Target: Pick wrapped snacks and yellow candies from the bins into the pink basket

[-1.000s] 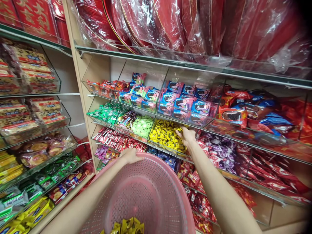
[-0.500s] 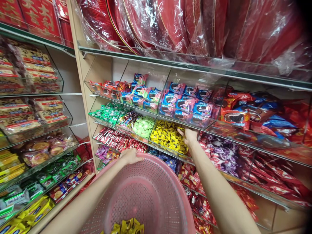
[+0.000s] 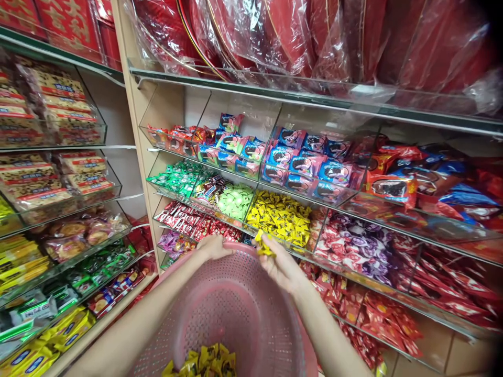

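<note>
My left hand [image 3: 212,247] is closed around the far rim of a pink perforated plastic basket [image 3: 275,314]. A small heap of yellow wrapped candies [image 3: 208,361] lies at the basket's near bottom. Over the right part of the far rim, my right hand [image 3: 277,264] pinches a few yellow wrapped candies [image 3: 264,245]. Just beyond it is a clear shelf bin full of the same yellow candies [image 3: 279,217]. Pale green candies [image 3: 236,201] lie to the left of that bin, and purple and red-white candies [image 3: 353,243] to its right.
Clear-fronted glass shelves [image 3: 243,222] hold several rows of wrapped sweets, with blue-and-pink packs [image 3: 302,159] above the yellow bin. Large red plastic-wrapped items [image 3: 275,36] fill the top shelf. On the left, another rack carries packaged pastries [image 3: 65,104] behind a wooden upright [image 3: 135,131].
My right hand has come out of the yellow candy bin, moving left and down to above the basket with candies in its fingers. My left hand keeps hold of the rim.
</note>
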